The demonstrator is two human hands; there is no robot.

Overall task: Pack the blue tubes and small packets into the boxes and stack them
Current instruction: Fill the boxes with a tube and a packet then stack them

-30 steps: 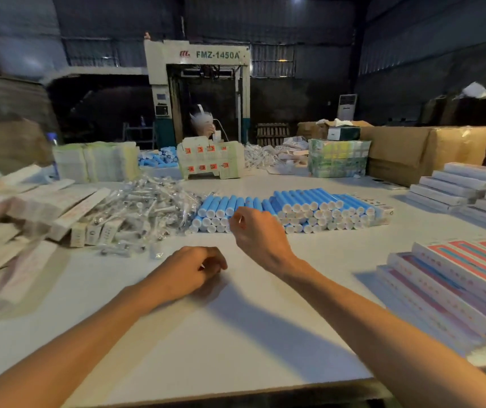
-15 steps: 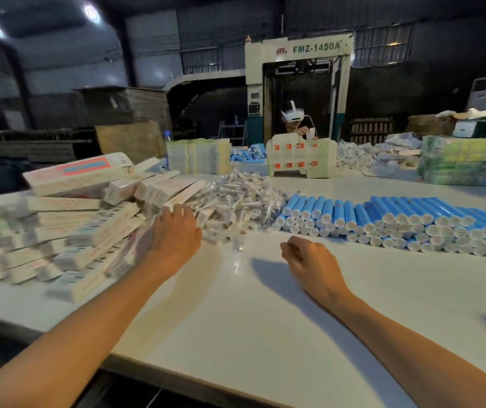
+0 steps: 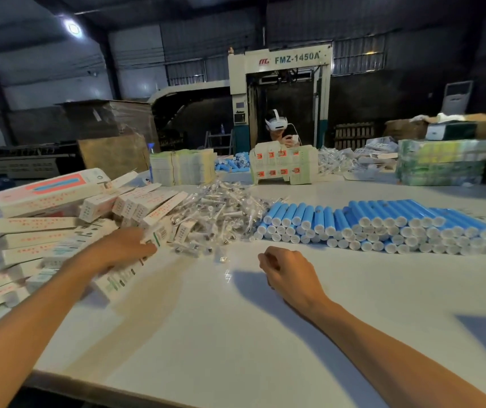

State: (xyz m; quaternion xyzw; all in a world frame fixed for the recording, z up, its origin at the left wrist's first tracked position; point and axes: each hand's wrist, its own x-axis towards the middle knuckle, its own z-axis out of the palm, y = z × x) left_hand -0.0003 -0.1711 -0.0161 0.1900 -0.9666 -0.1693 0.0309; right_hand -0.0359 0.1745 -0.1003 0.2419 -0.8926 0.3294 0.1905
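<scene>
While the left hand [image 3: 121,248] curls its fingers over a long white cardboard box with green print [image 3: 121,278], the right hand [image 3: 290,275] rests clenched on the white table [image 3: 236,334] near its middle, knuckles up, with nothing visible inside the fist. The grasped box lies slanted at the near rim of a loose heap of white and red-printed cardboard boxes [image 3: 38,231] that runs along the table's left edge. One larger box with a red-and-blue panel sits on top of the heap.

Just beyond the left hand, a tangled mound of clear plastic small packets [image 3: 221,213] touches the heap on one side. On its other side it meets a stacked row of blue cylindrical tubes with white caps [image 3: 368,222]. The tubes lie on their sides, caps facing the near edge, and stretch toward the right edge of the table. They are apart from both hands.

Along the far edge stand bundles of pale flattened cartons [image 3: 183,167], white folded cartons with orange squares [image 3: 283,166] and a green-and-yellow wrapped bundle [image 3: 442,163]. Behind them a person in a white headset [image 3: 277,125] sits in front of a cream machine lettered FMZ-1450A [image 3: 280,72].
</scene>
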